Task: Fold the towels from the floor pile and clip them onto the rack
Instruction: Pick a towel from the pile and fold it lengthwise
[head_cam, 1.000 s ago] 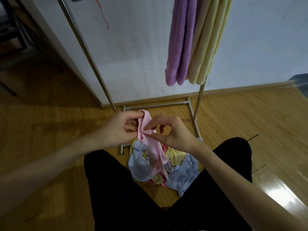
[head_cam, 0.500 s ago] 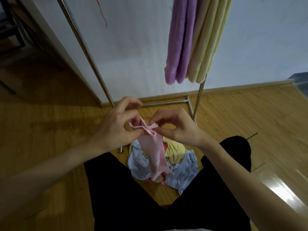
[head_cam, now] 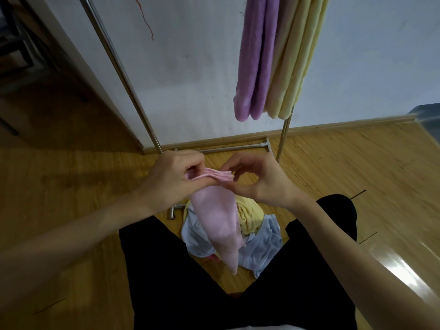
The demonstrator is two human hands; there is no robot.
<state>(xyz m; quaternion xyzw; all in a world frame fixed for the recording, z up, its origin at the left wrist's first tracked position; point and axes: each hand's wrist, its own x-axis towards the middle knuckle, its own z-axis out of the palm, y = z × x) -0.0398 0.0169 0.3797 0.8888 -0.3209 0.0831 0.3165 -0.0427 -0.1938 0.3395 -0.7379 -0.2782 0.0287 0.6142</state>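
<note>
Metal rack [head_cam: 123,75] stands against the wall with purple towel [head_cam: 254,58] and yellow towel [head_cam: 295,58] hanging from it; floor pile [head_cam: 262,241] lies between the person's knees. Pink towel [head_cam: 216,220] hangs folded above the pile, top edge gathered in layers. Left hand [head_cam: 171,179] pinches that edge with curled fingers and thumb; right hand [head_cam: 259,179] pinches its other end between thumb and fingertips, remaining fingers loosely arched.

A room in a home: wooden plank floor [head_cam: 71,186] under the hands, white plaster wall [head_cam: 190,67] with wooden skirting beyond them, a metal drying rack [head_cam: 119,65] hung with folded towels [head_cam: 273,55] (purple and yellow).
</note>
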